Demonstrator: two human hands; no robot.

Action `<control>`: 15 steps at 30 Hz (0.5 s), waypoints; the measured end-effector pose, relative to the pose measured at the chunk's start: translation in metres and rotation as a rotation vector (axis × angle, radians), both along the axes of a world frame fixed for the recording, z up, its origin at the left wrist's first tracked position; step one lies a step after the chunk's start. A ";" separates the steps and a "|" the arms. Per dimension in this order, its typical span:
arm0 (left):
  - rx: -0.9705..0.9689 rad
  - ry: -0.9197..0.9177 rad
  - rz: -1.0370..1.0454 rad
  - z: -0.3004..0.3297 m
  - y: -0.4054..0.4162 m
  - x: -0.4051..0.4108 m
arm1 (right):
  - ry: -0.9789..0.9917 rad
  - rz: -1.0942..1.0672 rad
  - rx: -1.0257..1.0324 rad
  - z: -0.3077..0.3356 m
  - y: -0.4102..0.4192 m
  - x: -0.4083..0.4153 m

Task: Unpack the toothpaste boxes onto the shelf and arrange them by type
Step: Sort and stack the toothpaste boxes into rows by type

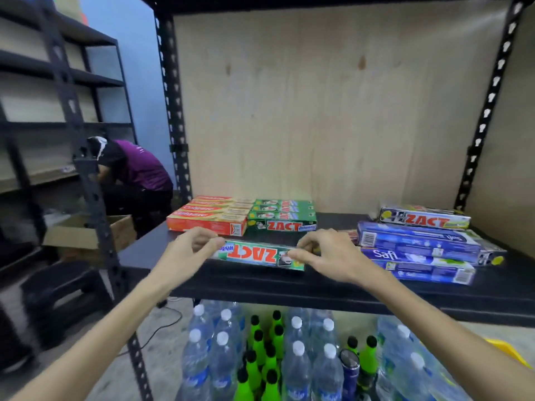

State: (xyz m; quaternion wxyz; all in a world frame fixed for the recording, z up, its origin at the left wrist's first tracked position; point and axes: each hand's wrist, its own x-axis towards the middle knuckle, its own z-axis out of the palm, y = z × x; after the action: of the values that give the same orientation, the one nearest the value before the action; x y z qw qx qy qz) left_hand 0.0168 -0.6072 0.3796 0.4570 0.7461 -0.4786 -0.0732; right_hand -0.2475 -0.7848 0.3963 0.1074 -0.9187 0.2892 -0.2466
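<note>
Shelving of black metal with a pale board back fills the view, and its dark shelf (pixel 289 287) passes under both hands. Below the fingers, on the level underneath, stand clear water bottles (pixel 298 369) with white caps and green bottles (pixel 270 357) with black caps. Well to the right of the right hand's fingers lies a loose pile of blue Safi boxes (pixel 417 250), with a black-and-yellow Zact box (pixel 424 219) on top of it. Beyond the fingertips, at the back of the shelf, a row of red Colgate boxes (pixel 210 217) lies beside a row of green Zact boxes (pixel 282 217) (the two rows touch side by side). Between the two hands lies a single green Zact box (pixel 257 254), flat, its lettering upside down to the wearer, just in front of those rows. The left hand (pixel 192 246) pinches its left end with thumb and curled fingers; the right hand (pixel 321 251) pinches its right end the same way. Far left of the fingers, a person in a purple shirt (pixel 136 166) crouches over a cardboard carton (pixel 89 231) on the floor.
</note>
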 end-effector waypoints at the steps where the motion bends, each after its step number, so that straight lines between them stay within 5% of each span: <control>1: 0.011 0.004 0.013 -0.002 0.002 0.000 | -0.013 0.001 0.011 -0.004 0.000 0.003; 15: 0.004 0.003 0.136 -0.004 -0.020 0.002 | -0.245 0.047 -0.132 -0.025 -0.008 0.009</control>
State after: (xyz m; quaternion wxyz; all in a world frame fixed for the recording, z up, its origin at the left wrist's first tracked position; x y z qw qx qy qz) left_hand 0.0191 -0.6276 0.3760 0.4603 0.7777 -0.4259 -0.0443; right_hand -0.2382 -0.7928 0.3711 0.0869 -0.8931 0.2356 -0.3731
